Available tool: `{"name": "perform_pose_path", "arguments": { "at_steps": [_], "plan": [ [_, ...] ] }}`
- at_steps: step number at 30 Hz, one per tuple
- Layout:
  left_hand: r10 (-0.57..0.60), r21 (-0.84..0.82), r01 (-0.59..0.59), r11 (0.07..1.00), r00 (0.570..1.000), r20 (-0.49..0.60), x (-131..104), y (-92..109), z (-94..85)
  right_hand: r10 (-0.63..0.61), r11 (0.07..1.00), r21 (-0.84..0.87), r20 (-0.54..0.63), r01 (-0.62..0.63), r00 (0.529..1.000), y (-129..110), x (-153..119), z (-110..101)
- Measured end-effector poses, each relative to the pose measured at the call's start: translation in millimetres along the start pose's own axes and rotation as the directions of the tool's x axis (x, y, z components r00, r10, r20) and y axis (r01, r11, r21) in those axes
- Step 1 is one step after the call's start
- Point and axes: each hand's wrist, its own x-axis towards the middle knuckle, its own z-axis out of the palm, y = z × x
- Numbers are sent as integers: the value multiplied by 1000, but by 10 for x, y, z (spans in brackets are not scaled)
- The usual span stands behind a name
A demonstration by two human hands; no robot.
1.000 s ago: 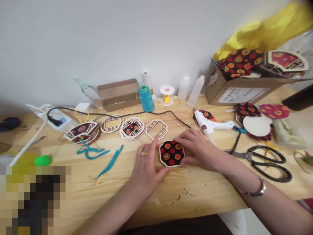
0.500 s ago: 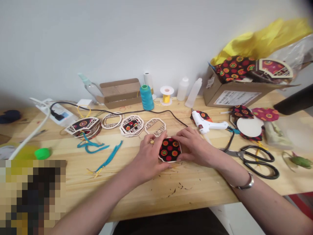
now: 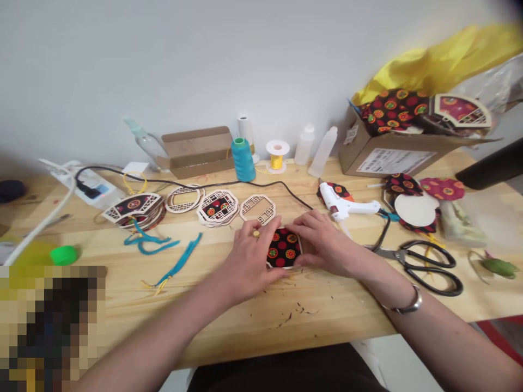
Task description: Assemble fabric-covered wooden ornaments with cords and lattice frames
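Note:
Between my two hands lies a small wooden panel covered with black flowered fabric, its pale scalloped rim showing along the bottom. My left hand holds its left side, fingers along the top and thumb at the lower edge. On the opposite side my right hand grips the right edge, with the thumb near the lower corner. Just beyond my left hand is an openwork wooden frame. Further left sits a stack of similar frames over flowered fabric. A white glue gun rests beyond my right hand.
Black-handled scissors lie at the right, before a fabric-filled cardboard box. A teal thread cone and a yellow thread spool stand at the back. A black cord crosses the table. Teal tassels lie left.
My left thumb and fingers have shifted slightly inward over the panel, covering a little more of its left side. The whole view has moved slightly; my right hand keeps its hold.

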Motion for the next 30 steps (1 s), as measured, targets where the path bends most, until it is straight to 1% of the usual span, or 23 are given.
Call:
{"name": "perform_pose_path", "arguments": {
  "at_steps": [6, 13, 16, 18, 20, 22, 23, 26, 30],
  "plan": [
    [63, 4, -62, 998, 998, -17, -1, 3, 26, -3, 1000, 10, -7, 3, 1000, 3, -9, -7],
    [67, 29, -66, 997, 997, -31, 5, 2, 37, 11, 1000, 29, -8, -11, 1000, -10, -3, -1],
    [59, 37, -58, 998, 998, -38, 8, 3, 39, 18, 997, 68, 7, -19, 1000, -10, -15, -37],
    [54, 38, -53, 998, 998, -36, 8, 4, 40, 19, 993, 113, -24, -16, 1000, -19, -40, -96],
    [57, 34, -56, 998, 998, -33, 7, 4, 42, 23, 991, 131, -118, -7, 993, -50, -72, -172],
    [59, 28, -58, 998, 998, -37, 6, 4, 43, 29, 995, 96, -185, -11, 982, -111, -96, -237],
    [60, 25, -59, 998, 998, -38, 6, 4, 43, 22, 998, 63, -182, -11, 983, -151, -100, -255],
    [58, 10, -57, 998, 998, -28, 6, 8, 37, -27, 998, -59, -82, 22, 996, -276, -81, -232],
    [53, -3, -53, 999, 998, -22, 2, 13, 29, -112, 973, -206, -5, 108, 994, -363, -20, -94]
  ]
}}
